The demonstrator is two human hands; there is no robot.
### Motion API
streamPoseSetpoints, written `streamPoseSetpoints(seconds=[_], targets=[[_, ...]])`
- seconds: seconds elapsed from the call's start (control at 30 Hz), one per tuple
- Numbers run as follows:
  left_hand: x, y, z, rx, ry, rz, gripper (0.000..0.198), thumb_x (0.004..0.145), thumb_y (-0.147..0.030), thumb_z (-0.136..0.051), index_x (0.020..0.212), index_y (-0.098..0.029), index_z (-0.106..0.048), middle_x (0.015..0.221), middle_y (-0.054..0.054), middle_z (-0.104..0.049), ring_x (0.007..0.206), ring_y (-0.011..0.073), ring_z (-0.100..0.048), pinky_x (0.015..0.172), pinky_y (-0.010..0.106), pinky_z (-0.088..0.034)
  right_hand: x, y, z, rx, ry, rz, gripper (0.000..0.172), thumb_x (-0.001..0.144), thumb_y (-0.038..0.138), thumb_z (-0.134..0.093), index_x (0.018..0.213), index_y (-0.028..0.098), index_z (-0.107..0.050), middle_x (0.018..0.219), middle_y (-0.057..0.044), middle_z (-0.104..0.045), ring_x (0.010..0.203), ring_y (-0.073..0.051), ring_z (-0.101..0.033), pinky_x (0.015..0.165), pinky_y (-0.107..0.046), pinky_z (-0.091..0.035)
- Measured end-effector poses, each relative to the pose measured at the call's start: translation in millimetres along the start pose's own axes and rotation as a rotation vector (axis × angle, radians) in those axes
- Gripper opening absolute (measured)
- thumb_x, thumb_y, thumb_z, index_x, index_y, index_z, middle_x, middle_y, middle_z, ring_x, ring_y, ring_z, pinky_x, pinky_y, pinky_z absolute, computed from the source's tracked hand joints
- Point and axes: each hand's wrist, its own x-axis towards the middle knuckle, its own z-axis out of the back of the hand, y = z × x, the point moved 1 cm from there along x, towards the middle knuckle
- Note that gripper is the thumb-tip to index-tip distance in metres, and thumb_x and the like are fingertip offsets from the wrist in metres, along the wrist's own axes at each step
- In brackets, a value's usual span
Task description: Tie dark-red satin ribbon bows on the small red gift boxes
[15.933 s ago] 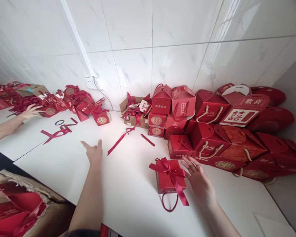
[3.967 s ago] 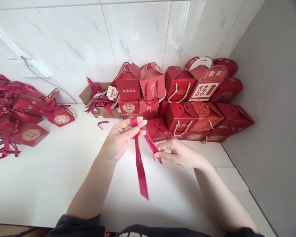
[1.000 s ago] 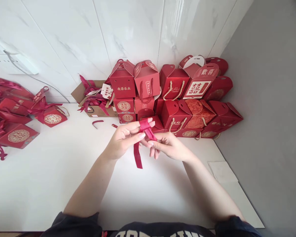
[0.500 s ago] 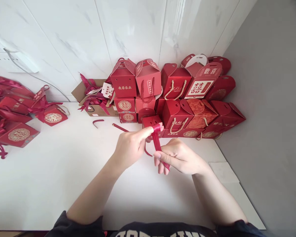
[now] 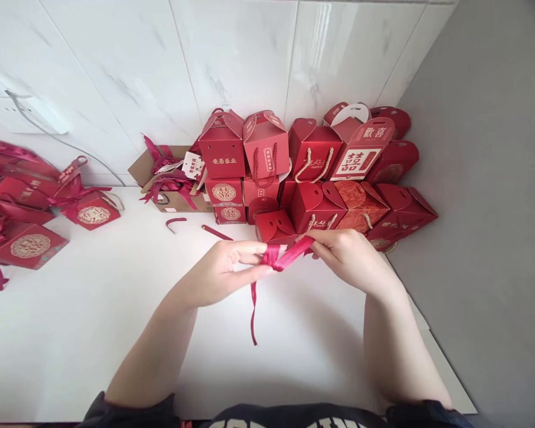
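Observation:
A dark red ribbon (image 5: 283, 259) is stretched between both hands above the white table (image 5: 93, 321). My left hand (image 5: 225, 270) pinches the ribbon's bunched part between thumb and fingers, and a loose tail hangs from it down to the tabletop. My right hand (image 5: 350, 255) is closed on the other end and holds it up to the right. Just behind the hands stands a small red box (image 5: 274, 227).
A stack of red gift boxes (image 5: 316, 172) with rope handles fills the corner against the tiled wall. An open cardboard box (image 5: 172, 181) holds ribbons and tags. More red boxes with ribbons (image 5: 29, 202) lie at the left. Ribbon scraps (image 5: 177, 222) lie on the table. A grey wall (image 5: 494, 208) borders the right.
My right hand has moved from below the left hand up to the right, drawing the ribbon out sideways. The left hand has dropped a little and a thin tail now hangs down.

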Motion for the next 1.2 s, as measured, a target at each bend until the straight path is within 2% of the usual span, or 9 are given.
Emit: streamPoseSetpoints(seconds=[0.13, 0.27, 0.53, 0.63, 0.73, 0.87, 0.97, 1.07, 1.2], targets=[[4.2, 10.3, 14.2, -0.137, -0.11, -0.062, 0.023, 0.085, -0.034, -0.067, 0.098, -0.018, -0.077, 0.1, 0.009, -0.076, 0.095, 0.0233, -0.07, 0.091, 0.035, -0.054, -6.0, -10.4, 9.7, -0.143, -0.048, -0.17, 0.033, 0.095, 0.027, -0.044, 0.116, 0.03, -0.069, 0.071, 0.0, -0.073, 0.064, -0.017, -0.066, 0.06, -0.026, -0.042], [-0.3, 11.6, 29.0, -0.201, -0.155, -0.049, 0.022, 0.084, -0.034, -0.068, 0.09, -0.016, -0.078, 0.072, 0.007, -0.073, 0.065, 0.0167, -0.067, 0.065, 0.029, -0.056, -12.2, -23.9, 21.2, -0.402, -0.082, -0.352, 0.039, 0.091, 0.022, -0.044, 0.12, 0.03, -0.07, 0.078, -0.006, -0.075, 0.067, -0.025, -0.066, 0.055, -0.03, -0.038], [-4.2, 13.4, 47.3, -0.406, -0.265, 0.005, 0.03, 0.077, -0.038, -0.074, 0.061, -0.015, -0.063, 0.035, -0.008, -0.037, 0.028, 0.0008, -0.027, 0.031, 0.014, -0.02, -38.8, -52.6, 48.3, -0.452, -0.124, -0.64, 0.043, 0.089, 0.024, -0.046, 0.128, 0.026, -0.064, 0.095, -0.016, -0.074, 0.081, -0.039, -0.067, 0.054, -0.04, -0.041], [-1.0, 16.6, 41.4, -0.458, -0.194, 0.042, 0.026, 0.078, -0.039, -0.073, 0.068, -0.016, -0.066, 0.03, -0.01, -0.031, 0.025, 0.0007, -0.022, 0.029, 0.013, -0.015, -43.1, -48.9, 47.6, -0.269, -0.115, -0.483, 0.041, 0.089, 0.026, -0.051, 0.129, 0.027, -0.061, 0.109, -0.011, -0.072, 0.088, -0.035, -0.069, 0.066, -0.043, -0.051], [4.9, 16.9, 27.9, -0.421, -0.077, 0.098, 0.031, 0.082, -0.044, -0.068, 0.076, -0.014, -0.072, 0.029, -0.008, -0.036, 0.024, 0.0008, -0.023, 0.029, 0.013, -0.016, -33.7, -19.8, 37.3, 0.011, -0.205, -0.263, 0.027, 0.092, 0.033, -0.054, 0.115, 0.028, -0.067, 0.108, -0.004, -0.073, 0.086, -0.024, -0.071, 0.075, -0.036, -0.056], [10.2, 11.5, 10.6, -0.343, 0.075, 0.15, 0.034, 0.084, -0.045, -0.065, 0.083, -0.013, -0.076, 0.038, -0.004, -0.051, 0.028, 0.0029, -0.036, 0.031, 0.014, -0.029, -6.9, 28.6, 3.4, 0.32, -0.06, 0.075, 0.04, 0.092, 0.04, -0.057, 0.128, 0.023, -0.06, 0.122, -0.008, -0.068, 0.1, -0.022, -0.068, 0.062, -0.025, -0.054], [8.0, 6.5, 6.3, -0.289, 0.128, 0.16, 0.034, 0.087, -0.042, -0.063, 0.074, -0.013, -0.074, 0.045, -0.001, -0.059, 0.033, 0.0046, -0.047, 0.035, 0.015, -0.039, 8.9, 44.3, -22.9, 0.355, -0.01, 0.292, 0.025, 0.096, 0.033, -0.052, 0.095, 0.018, -0.072, 0.082, -0.005, -0.074, 0.078, -0.017, -0.067, 0.071, -0.027, -0.05], [0.7, 5.2, 8.6, -0.266, 0.07, 0.078, 0.037, 0.088, -0.037, -0.062, 0.063, -0.013, -0.072, 0.046, 0.001, -0.062, 0.032, 0.0049, -0.049, 0.035, 0.015, -0.041, 13.5, 44.0, -35.1, 0.368, -0.011, 0.288, 0.034, 0.1, 0.032, -0.044, 0.085, 0.017, -0.071, 0.065, -0.002, -0.067, 0.065, -0.014, -0.061, 0.068, -0.026, -0.045], [-10.4, 6.9, 10.2, -0.29, -0.084, -0.258, 0.021, 0.091, -0.026, -0.059, 0.091, -0.017, -0.078, 0.044, -0.001, -0.063, 0.029, 0.0063, -0.049, 0.031, 0.015, -0.036, 8.6, 42.5, -31.7, 0.289, -0.02, 0.225, 0.03, 0.101, 0.032, -0.043, 0.099, 0.02, -0.07, 0.077, -0.003, -0.07, 0.071, -0.014, -0.062, 0.068, -0.025, -0.042]])
